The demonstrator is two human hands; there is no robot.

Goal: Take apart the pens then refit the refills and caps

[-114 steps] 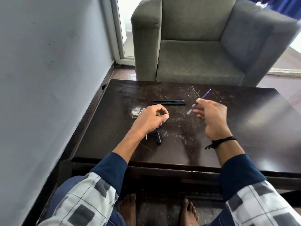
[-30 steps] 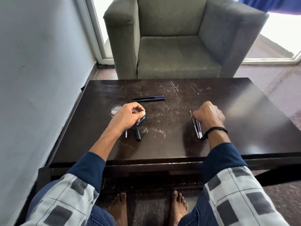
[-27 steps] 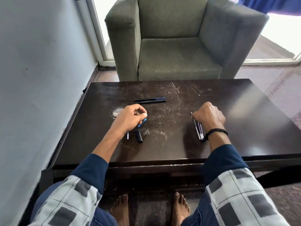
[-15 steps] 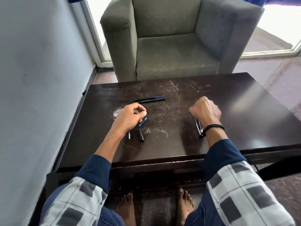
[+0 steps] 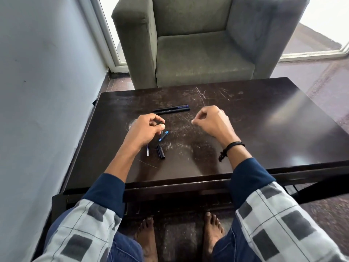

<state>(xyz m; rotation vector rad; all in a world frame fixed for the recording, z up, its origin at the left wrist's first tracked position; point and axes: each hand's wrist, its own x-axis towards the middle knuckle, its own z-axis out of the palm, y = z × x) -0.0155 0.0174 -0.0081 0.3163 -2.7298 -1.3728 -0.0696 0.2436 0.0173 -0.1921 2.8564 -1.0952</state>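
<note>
Two black pens (image 5: 171,108) lie side by side at the middle of the dark table (image 5: 264,129). My left hand (image 5: 145,130) hovers just in front of them, thumb and fingers pinched on a small dark pen part that is mostly hidden. A blue pen piece (image 5: 163,136), a black cap (image 5: 160,151) and a clear tube end (image 5: 147,149) lie beside and below that hand. My right hand (image 5: 209,122) is a raised fist to the right of the pens, with nothing showing in it. No loose refills show near the right wrist.
A grey armchair (image 5: 198,53) stands behind the far table edge. A pale wall (image 5: 37,91) runs close along the table's left side. My bare feet (image 5: 147,237) are under the near edge. The right half of the tabletop shows only scratches and glare.
My right hand has lifted off the refills at the right and moved left and forward toward the two pens, still closed. My left hand has stayed pinched over the small parts.
</note>
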